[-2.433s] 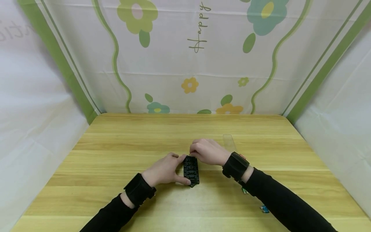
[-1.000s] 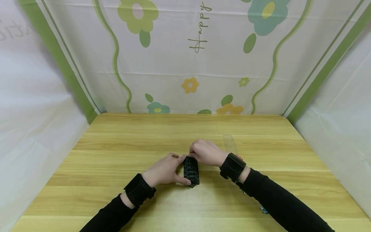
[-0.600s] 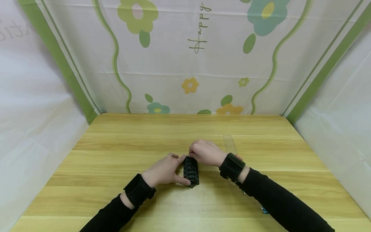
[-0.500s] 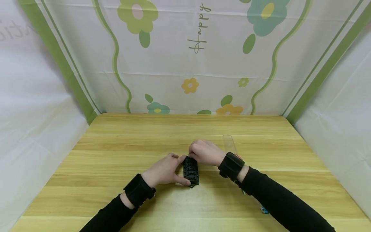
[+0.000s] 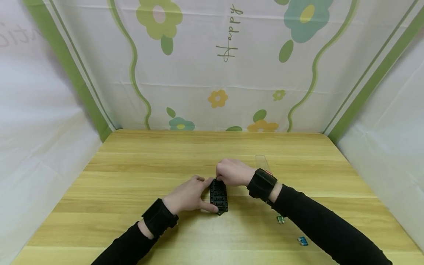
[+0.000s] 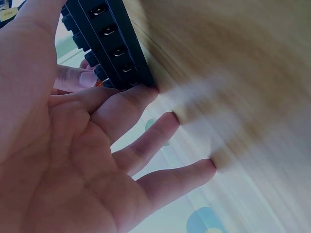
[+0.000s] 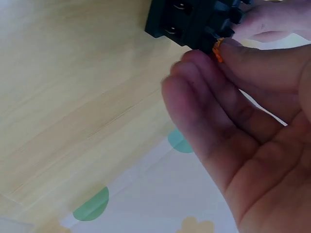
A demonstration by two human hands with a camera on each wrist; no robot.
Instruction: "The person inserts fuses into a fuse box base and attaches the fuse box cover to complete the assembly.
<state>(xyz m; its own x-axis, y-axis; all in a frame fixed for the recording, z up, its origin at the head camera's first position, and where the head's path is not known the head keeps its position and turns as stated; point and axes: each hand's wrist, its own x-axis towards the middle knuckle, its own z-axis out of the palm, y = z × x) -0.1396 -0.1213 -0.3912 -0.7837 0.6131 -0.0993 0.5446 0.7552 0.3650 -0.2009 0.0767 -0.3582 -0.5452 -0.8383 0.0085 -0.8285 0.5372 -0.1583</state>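
Observation:
A black fuse box (image 5: 218, 197) with a row of slots lies mid-table, its long side running away from me. My left hand (image 5: 186, 193) grips it from the left, thumb at the near end and a finger at the far end; the left wrist view shows metal contacts in the side of the fuse box (image 6: 112, 39), the other fingers spread on the wood. At the far end my right hand (image 5: 234, 172) pinches a small orange blade fuse (image 7: 217, 50) against the box's slots. Fingers hide most of this fuse, so how deep it sits cannot be seen.
A green blade fuse (image 5: 280, 219) and a blue blade fuse (image 5: 303, 241) lie on the wooden table (image 5: 149, 154), close to the right forearm. Behind the right wrist lies a clear plastic cover (image 5: 262, 162), partly hidden. Printed cloth (image 5: 185, 73) walls off the back and sides.
My right wrist and forearm have tilted slightly up and left, uncovering more of the green and blue fuses. The right fingers stay at the box's far end; the left hand and the box hold still.

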